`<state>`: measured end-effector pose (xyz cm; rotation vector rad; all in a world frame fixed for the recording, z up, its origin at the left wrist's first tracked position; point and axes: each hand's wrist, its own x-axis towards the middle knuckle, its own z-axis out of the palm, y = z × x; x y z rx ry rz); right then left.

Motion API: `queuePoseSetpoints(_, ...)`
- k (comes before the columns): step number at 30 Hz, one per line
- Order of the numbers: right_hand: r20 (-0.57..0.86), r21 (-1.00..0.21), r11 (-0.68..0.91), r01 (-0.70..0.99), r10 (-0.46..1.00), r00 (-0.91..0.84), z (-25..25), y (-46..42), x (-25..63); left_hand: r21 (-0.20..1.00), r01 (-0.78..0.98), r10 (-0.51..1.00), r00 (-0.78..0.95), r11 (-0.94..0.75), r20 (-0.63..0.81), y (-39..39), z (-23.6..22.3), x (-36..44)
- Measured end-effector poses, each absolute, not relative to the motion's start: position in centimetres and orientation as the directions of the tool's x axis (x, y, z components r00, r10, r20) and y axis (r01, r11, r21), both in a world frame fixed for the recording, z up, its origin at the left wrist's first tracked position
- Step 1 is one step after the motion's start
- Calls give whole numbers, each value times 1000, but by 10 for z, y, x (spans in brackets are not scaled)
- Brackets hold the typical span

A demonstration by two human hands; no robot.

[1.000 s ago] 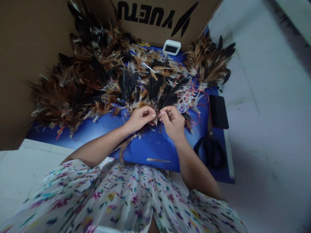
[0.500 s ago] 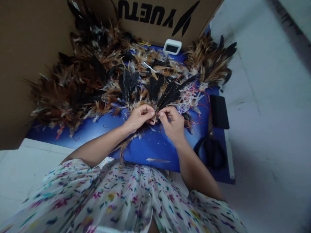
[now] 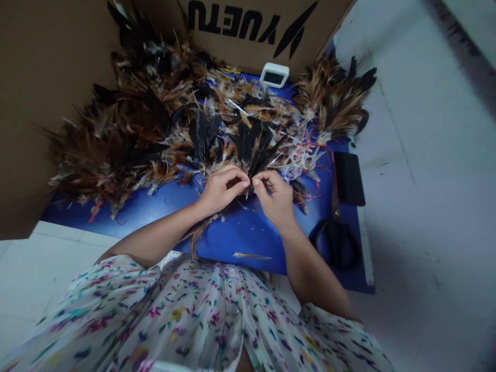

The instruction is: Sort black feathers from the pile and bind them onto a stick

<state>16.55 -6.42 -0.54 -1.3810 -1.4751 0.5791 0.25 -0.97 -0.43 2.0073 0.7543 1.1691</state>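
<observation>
A fan of black feathers (image 3: 253, 147) points away from me, its quill ends gathered between my hands. My left hand (image 3: 223, 190) is closed, thumb and forefinger pinched at the left of the quills. From the right, my right hand (image 3: 276, 199) pinches at the same spot, its fingertips almost touching the left ones. The fingers hide most of the quill base, and any thread there is too small to make out. Another tuft of black feathers (image 3: 204, 135) lies just beyond my left hand. Tangled clear and red ties (image 3: 300, 157) lie beyond my right hand.
Brown feather bundles (image 3: 112, 134) pile up at the left, with another bundle (image 3: 335, 98) at the back right. A white digital timer (image 3: 275, 75) stands by the cardboard box (image 3: 248, 44). Black scissors (image 3: 336, 243) and a phone (image 3: 349, 178) lie along the blue table's (image 3: 248, 232) right edge.
The black feathers on the right of the fan have swung inward, so the fan is narrower. My left fingers have straightened and shifted slightly; my right hand has barely moved.
</observation>
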Motion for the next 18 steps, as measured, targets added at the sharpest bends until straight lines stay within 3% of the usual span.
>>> queuePoseSetpoints(10, 263, -883, 190, 428, 958, 118, -7, -65, 165, 661, 149, 653, 413, -736, 634, -10, -6, 2)
queuePoseSetpoints(18, 205, -926, 150, 346, 970, 129, -5, -65, 164, 777, 111, 749, 380, -619, 543, -13, -9, 4)
